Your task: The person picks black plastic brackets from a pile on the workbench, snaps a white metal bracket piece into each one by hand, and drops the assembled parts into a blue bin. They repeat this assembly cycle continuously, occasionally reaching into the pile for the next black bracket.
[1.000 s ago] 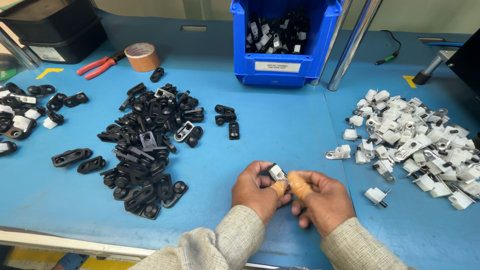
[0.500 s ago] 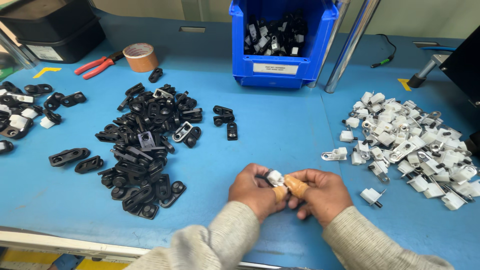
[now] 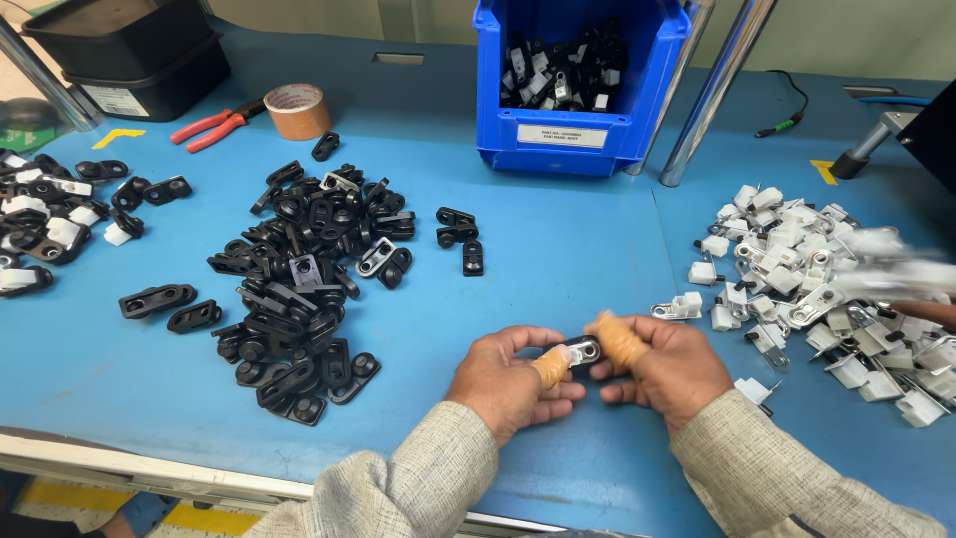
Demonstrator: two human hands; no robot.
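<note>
The small black part (image 3: 581,351) is largely covered by the thumbs of the left hand (image 3: 510,384) and the right hand (image 3: 665,367), so its full shape cannot be told. A blurred pale streak (image 3: 896,271) is seen over the white clips (image 3: 817,269) at the right edge; what it is cannot be made out. The black trays (image 3: 129,55) are cut off by the top edge, as is the blue bin (image 3: 578,130). The parts at the left (image 3: 40,224) are clipped by the picture's edge, and both forearms are cut off at the bottom
</note>
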